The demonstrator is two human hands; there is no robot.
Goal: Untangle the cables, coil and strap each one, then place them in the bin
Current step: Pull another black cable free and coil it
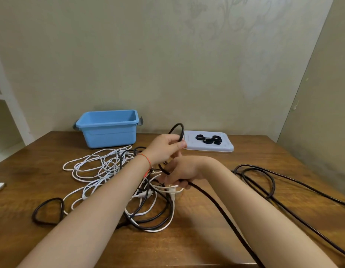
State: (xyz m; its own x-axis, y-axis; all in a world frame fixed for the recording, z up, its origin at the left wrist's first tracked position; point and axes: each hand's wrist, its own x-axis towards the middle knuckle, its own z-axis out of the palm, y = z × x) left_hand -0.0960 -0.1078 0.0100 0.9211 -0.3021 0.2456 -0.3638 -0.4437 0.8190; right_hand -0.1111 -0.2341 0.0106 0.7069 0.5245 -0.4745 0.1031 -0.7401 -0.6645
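1. Your left hand [165, 147] is raised above the table [216, 238], thumb and fingers pinched on a small loop of the black cable [216, 202] that arches up just over your knuckles.
2. Your right hand [179, 173] sits lower, just beneath the left, fingers curled round the same black cable where it leaves the tangle and runs back toward you and off the near edge.
3. The rest of that cable lies in loose loops well off to your right, and another black loop lies at the near left; I cannot tell whether that one belongs to the same cord.
4. The white cables [102, 165] are heaped under and to the left of your hands, with black strands crossing through them, so the knot is likely not yet free.
5. To do this step well, I would feed slack with the right hand rather than pull hard; tension would probably cinch the white strands tighter.
6. Keep the loop in the left hand open and follow the black line back through each crossing, lifting it over the white ones.
7. Match every new turn to the size of the first loop, so the coil stays flat enough to strap.
8. The straps [209, 139] wait on the pale tray [223, 147] just beyond your hands.
9. The blue bin [109, 132] stands at the far left by the wall; nothing shows inside it from here.
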